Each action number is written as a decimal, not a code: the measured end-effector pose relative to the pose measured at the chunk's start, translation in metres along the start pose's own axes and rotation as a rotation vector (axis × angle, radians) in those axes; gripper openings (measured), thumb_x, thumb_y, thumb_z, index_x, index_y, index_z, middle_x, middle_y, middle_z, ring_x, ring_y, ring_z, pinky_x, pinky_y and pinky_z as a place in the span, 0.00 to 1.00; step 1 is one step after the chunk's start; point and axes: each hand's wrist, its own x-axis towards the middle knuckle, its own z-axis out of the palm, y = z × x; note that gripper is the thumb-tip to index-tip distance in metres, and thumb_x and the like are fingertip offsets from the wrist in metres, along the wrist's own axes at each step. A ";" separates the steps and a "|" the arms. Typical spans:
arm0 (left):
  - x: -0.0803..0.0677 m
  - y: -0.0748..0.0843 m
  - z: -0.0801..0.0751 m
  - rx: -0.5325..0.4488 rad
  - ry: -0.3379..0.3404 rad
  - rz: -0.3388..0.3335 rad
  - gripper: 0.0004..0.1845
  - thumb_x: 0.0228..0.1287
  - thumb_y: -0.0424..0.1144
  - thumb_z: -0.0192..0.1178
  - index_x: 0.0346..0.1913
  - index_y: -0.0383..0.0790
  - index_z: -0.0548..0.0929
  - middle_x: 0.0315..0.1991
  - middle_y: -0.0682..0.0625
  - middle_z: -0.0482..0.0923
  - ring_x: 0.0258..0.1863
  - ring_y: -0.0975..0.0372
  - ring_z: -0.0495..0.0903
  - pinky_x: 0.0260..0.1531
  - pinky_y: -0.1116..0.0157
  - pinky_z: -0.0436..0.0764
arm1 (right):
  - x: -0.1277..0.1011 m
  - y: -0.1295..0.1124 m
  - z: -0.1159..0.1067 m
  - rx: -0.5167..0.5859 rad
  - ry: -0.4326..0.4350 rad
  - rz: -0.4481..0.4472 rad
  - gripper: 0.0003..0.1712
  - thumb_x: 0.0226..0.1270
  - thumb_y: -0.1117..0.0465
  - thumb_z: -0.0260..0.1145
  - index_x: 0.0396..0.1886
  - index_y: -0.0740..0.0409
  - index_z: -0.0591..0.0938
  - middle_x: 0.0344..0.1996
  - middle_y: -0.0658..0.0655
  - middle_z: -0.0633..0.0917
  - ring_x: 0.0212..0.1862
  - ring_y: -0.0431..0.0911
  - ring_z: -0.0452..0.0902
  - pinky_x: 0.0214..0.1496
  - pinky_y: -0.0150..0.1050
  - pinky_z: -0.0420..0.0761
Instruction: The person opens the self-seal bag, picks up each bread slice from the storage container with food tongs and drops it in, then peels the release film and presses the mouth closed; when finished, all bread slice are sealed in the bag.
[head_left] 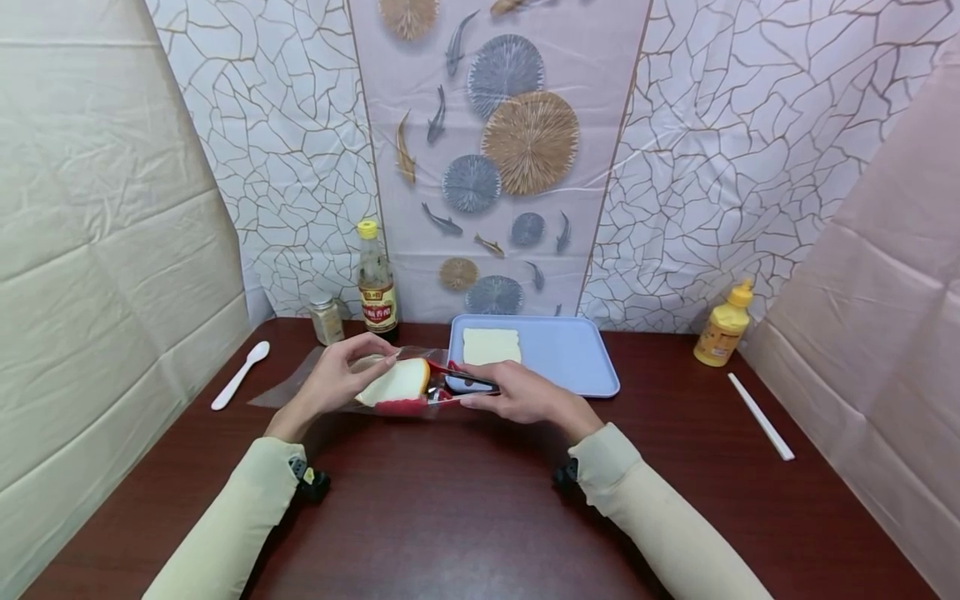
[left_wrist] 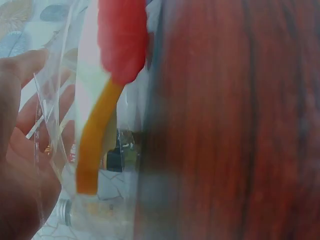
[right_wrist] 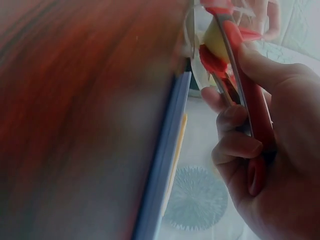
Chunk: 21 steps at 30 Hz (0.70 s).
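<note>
My left hand (head_left: 339, 373) pinches the edge of a clear plastic bag (head_left: 288, 385) that lies toward the left. Inside the bag's mouth is a white bread slice (head_left: 401, 380) with an orange-brown crust (left_wrist: 96, 137). Red-handled tongs (right_wrist: 256, 112) are gripped in my right hand (head_left: 525, 395), thumb on one arm and fingers curled round the other. Their red scalloped tip (left_wrist: 122, 42) lies along the face of the slice in the left wrist view. Another slice of bread (head_left: 491, 344) rests on the light blue tray (head_left: 566, 358), just behind the right hand.
Behind the left hand stand a spice jar (head_left: 327, 321) and a dark sauce bottle (head_left: 377, 292) with a yellow cap. A white spoon (head_left: 240, 377) lies at the left. On the right are a yellow squeeze bottle (head_left: 724, 327) and a white stick (head_left: 760, 417).
</note>
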 end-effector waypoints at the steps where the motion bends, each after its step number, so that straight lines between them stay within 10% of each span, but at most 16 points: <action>1: 0.000 0.000 0.000 0.006 -0.001 -0.001 0.14 0.73 0.47 0.73 0.54 0.45 0.90 0.52 0.51 0.92 0.60 0.57 0.87 0.69 0.43 0.81 | 0.002 -0.001 0.001 0.007 0.002 0.002 0.38 0.82 0.41 0.65 0.83 0.49 0.70 0.75 0.53 0.80 0.63 0.47 0.81 0.69 0.47 0.80; 21: 0.001 0.002 0.001 0.001 -0.023 -0.018 0.12 0.74 0.48 0.72 0.55 0.50 0.90 0.53 0.53 0.91 0.63 0.54 0.87 0.68 0.39 0.80 | 0.041 -0.009 0.021 0.040 -0.020 -0.011 0.41 0.83 0.42 0.64 0.84 0.57 0.68 0.69 0.61 0.84 0.62 0.51 0.84 0.66 0.46 0.81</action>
